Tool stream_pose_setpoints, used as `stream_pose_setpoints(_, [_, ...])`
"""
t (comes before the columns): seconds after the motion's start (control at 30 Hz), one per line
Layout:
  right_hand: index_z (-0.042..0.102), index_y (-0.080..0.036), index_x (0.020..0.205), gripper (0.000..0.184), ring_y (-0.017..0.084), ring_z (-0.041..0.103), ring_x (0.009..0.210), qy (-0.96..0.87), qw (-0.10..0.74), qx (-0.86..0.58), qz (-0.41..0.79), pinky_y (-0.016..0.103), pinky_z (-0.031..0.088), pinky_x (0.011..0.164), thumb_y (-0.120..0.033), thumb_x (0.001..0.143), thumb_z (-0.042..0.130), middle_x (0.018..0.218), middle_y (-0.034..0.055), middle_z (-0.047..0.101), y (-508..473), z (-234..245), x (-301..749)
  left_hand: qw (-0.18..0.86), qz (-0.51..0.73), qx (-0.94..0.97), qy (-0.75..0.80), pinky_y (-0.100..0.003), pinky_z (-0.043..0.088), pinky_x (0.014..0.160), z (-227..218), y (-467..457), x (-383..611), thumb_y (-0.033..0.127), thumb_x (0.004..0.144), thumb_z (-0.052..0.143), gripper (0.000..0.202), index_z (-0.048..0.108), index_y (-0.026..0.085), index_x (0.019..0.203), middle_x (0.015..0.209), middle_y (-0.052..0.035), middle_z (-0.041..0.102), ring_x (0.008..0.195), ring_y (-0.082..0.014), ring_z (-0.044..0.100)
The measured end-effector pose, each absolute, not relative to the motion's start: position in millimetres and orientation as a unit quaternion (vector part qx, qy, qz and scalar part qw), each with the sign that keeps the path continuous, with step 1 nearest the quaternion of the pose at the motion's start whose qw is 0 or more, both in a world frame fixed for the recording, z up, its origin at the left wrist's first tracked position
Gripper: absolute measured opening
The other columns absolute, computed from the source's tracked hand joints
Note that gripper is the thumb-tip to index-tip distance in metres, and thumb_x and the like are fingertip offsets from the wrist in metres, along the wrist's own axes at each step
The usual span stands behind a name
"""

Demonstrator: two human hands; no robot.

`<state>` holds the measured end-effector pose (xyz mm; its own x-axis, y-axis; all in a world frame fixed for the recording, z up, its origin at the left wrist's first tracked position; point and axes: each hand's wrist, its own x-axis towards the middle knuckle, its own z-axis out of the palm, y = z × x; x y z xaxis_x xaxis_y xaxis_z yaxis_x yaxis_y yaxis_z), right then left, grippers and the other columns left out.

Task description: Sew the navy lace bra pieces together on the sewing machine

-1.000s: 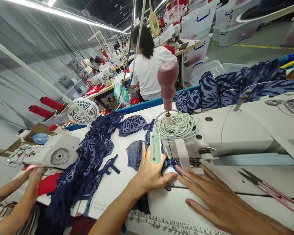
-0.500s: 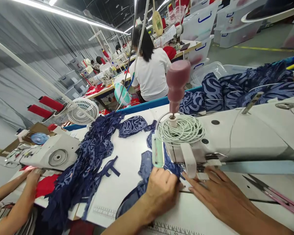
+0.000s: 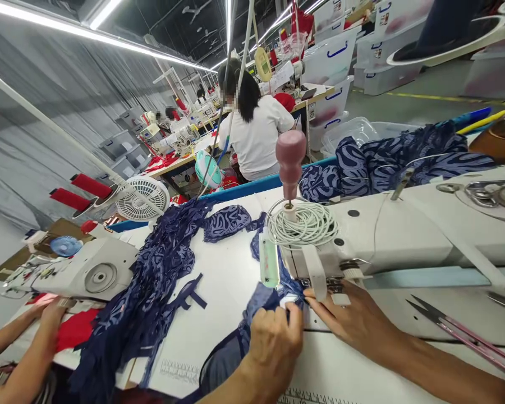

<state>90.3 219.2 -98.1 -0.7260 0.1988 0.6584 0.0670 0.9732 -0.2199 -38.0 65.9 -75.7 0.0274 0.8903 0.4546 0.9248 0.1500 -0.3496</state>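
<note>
Navy fabric [image 3: 261,298] beside left grip [image 3: 275,339], touching right fingertips [image 3: 310,294].

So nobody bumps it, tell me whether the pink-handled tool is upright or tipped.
Upright: the pink-handled tool stands handle up, narrow end down within the cord coil.

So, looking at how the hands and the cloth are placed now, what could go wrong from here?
Fingertips of the right hand are close to the working end of the white sewing machine, so a finger might get pinched or pricked.
The sheer navy-blue patterned fabric looks bunched beside the left hand and could pucker.
The pink-handled metal scissors, blades exposed, might nick the right forearm.
</note>
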Motion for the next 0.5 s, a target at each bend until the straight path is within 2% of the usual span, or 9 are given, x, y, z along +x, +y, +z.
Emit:
stream_pose_setpoints(0.07, [0.071, -0.022, 0.093, 0.038, 0.019, 0.068, 0.065, -0.919, 0.366, -0.093, 0.112, 0.031, 0.053, 0.062, -0.009, 0.095, 0.036, 0.079, 0.006, 0.074, 218, -101, 89, 0.297, 0.027, -0.588, -0.752, -0.027, 0.042, 0.052, -79, 65, -43, 0.006, 0.087, 0.057, 0.016, 0.064, 0.013, 0.099, 0.062, 0.0002, 0.055, 0.051, -0.0146, 0.054])
stream_pose_setpoints(0.17, [0.07, -0.021, 0.085, 0.035, 0.015, 0.062, 0.049, -0.908, 0.368, -0.132, 0.153, 0.025, 0.049, 0.052, -0.018, 0.099, 0.038, 0.065, 0.002, 0.07, 216, -101, 87, 0.269, 0.041, -0.551, -0.789, -0.026, 0.046, 0.055, -73, 67, -52, 0.006, 0.088, 0.059, 0.026, 0.062, 0.019, 0.11, 0.072, -0.0007, 0.062, 0.059, -0.0162, 0.06])
stream_pose_setpoints(0.23, [0.07, -0.021, 0.082, 0.031, 0.013, 0.057, 0.042, -0.897, 0.372, -0.157, 0.178, 0.023, 0.046, 0.046, -0.024, 0.1, 0.044, 0.06, 0.0002, 0.067, 215, -100, 87, 0.225, 0.001, -0.557, -0.8, -0.027, 0.049, 0.057, -65, 67, -51, 0.011, 0.088, 0.062, 0.031, 0.059, 0.021, 0.118, 0.085, -0.0036, 0.066, 0.071, -0.0194, 0.064])
stream_pose_setpoints(0.3, [0.07, -0.021, 0.08, 0.03, 0.013, 0.058, 0.044, -0.891, 0.373, -0.168, 0.195, 0.023, 0.046, 0.045, -0.028, 0.1, 0.048, 0.061, 0.0003, 0.067, 215, -99, 87, 0.173, -0.07, -0.566, -0.803, -0.03, 0.051, 0.059, -57, 66, -45, 0.024, 0.088, 0.065, 0.036, 0.056, 0.02, 0.123, 0.099, -0.0081, 0.068, 0.087, -0.0243, 0.065])
stream_pose_setpoints(0.37, [0.072, -0.021, 0.082, 0.031, 0.015, 0.063, 0.049, -0.891, 0.372, -0.164, 0.203, 0.024, 0.05, 0.048, -0.029, 0.1, 0.047, 0.065, 0.0017, 0.07, 215, -98, 87, 0.148, -0.152, -0.565, -0.797, -0.032, 0.051, 0.061, -54, 66, -38, 0.031, 0.09, 0.065, 0.029, 0.058, 0.02, 0.116, 0.099, -0.0087, 0.068, 0.091, -0.0258, 0.064])
stream_pose_setpoints(0.43, [0.073, -0.022, 0.086, 0.034, 0.017, 0.068, 0.056, -0.894, 0.37, -0.155, 0.199, 0.026, 0.054, 0.054, -0.026, 0.101, 0.043, 0.071, 0.0034, 0.073, 216, -99, 88, 0.149, -0.22, -0.559, -0.785, -0.032, 0.05, 0.062, -56, 71, -33, 0.03, 0.093, 0.061, 0.012, 0.06, 0.022, 0.103, 0.089, -0.006, 0.067, 0.082, -0.0235, 0.062])
stream_pose_setpoints(0.5, [0.074, -0.022, 0.09, 0.037, 0.018, 0.069, 0.06, -0.9, 0.367, -0.146, 0.185, 0.028, 0.056, 0.059, -0.022, 0.101, 0.039, 0.075, 0.0047, 0.075, 216, -99, 88, 0.149, -0.265, -0.564, -0.768, -0.034, 0.052, 0.068, -63, 79, -34, 0.03, 0.095, 0.061, 0.011, 0.062, 0.022, 0.103, 0.092, -0.0065, 0.068, 0.084, -0.0233, 0.062])
